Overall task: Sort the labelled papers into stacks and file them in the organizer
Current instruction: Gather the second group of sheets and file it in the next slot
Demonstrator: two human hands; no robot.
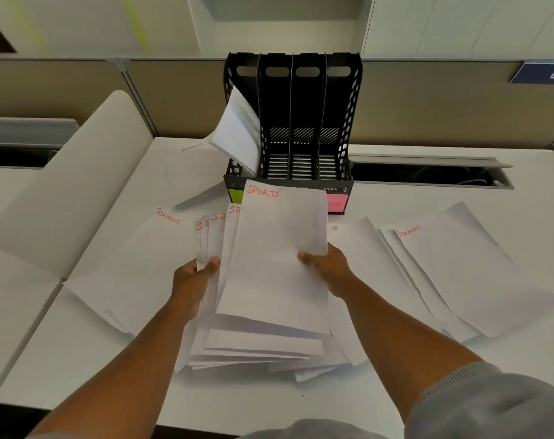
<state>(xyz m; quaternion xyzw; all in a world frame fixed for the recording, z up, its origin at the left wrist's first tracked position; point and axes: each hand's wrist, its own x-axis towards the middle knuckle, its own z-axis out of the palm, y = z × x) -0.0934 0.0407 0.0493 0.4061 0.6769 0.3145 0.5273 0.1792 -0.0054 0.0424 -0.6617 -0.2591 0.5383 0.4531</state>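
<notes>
A fanned stack of white sheets marked SPORTS (269,264) is held above the desk between both hands. My left hand (191,282) grips its left edge with the thumb on top. My right hand (328,267) pinches the right edge of the top sheet. Behind it stands a black organizer (342,122) with several upright slots; a bent bundle of paper (237,131) leans out of the leftmost slot. A FINANCE sheet (136,267) lies flat at the left, and another FINANCE pile (466,270) lies at the right. A sheet marked ADMIN (190,172) lies at the back left.
More loose sheets (256,353) lie under the held stack near the desk's front edge. Green (236,194) and pink (336,204) labels sit on the organizer's base. A cable trough (428,175) opens at the back right, a rounded white panel (73,191) at the left.
</notes>
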